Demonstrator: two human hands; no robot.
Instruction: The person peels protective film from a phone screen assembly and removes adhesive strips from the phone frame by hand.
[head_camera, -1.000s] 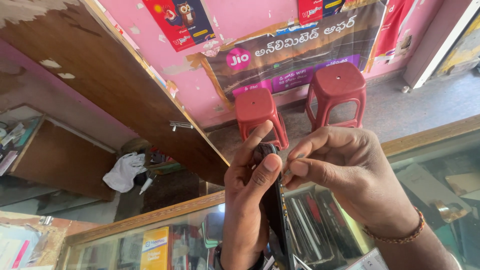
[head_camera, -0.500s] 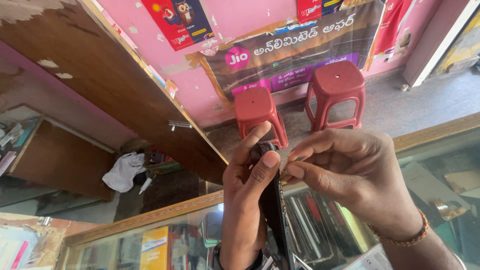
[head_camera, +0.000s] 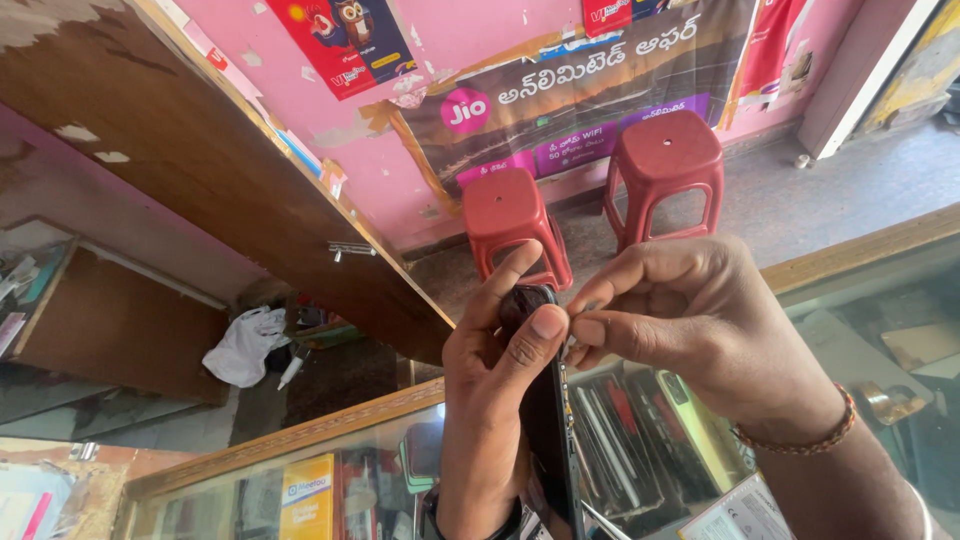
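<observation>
Fingertips (head_camera: 585, 330) of your right hand (head_camera: 700, 330) pinch something tiny at the black phone's (head_camera: 545, 420) edge; your left hand (head_camera: 490, 400) grips it upright.

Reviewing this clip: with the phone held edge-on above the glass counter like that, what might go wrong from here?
The left hand grips the dark phone edge-on, mostly with thumb and fingers, above the glass display counter; a slip would likely drop it onto the glass. The right hand pinches something very small at the phone's side edge, too tiny to identify; it could fall and be hard to find. Force there might also scratch the phone.
</observation>
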